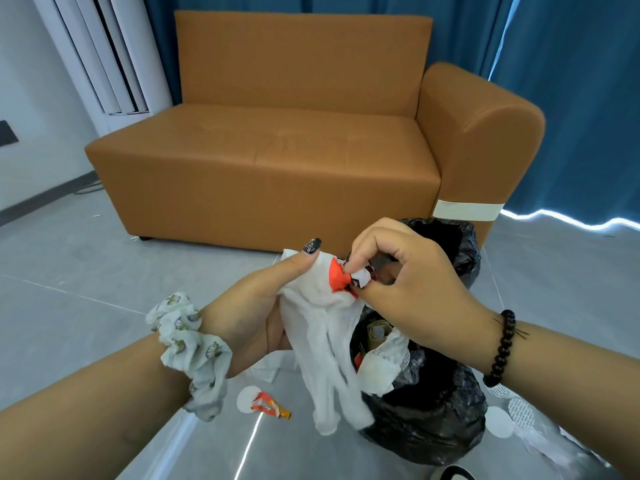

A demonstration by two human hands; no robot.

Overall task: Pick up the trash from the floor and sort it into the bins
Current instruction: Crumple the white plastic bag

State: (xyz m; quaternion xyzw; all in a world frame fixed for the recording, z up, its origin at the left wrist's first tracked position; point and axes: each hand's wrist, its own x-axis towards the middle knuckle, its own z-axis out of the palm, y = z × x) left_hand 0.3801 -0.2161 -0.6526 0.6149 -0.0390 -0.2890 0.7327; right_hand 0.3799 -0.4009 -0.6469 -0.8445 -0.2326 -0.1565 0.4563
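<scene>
**Two hands hold trash above the black bin bag**

A white tissue (322,327), long and crumpled, hangs from the left hand (263,306). The fingers of this hand are curled around its upper part, and the thumb with a dark painted nail lies along the top edge. The lower end of the tissue hangs in front of the black bin bag (436,403) and reaches almost to the floor.

At the top of the tissue sits a small red and white wrapper (346,277). The right hand (408,282) pinches this wrapper between the thumb and the curled fingers, so both hands meet at the same place, directly above the open bag.

The bag stands on the grey tiled floor (86,271), and inside its mouth some paper pieces and a brown roll are visible. On the floor, left of the bag, an orange candy wrapper (272,407) lies partly on a white round pad (244,396). More white round pads (500,422) lie on the right side of the bag.

The left wrist wears a white scrunchie (190,351), and the right wrist wears a dark bead bracelet (502,348). Behind everything stands an orange sofa (277,150), and behind it hangs a blue curtain (571,98).
</scene>
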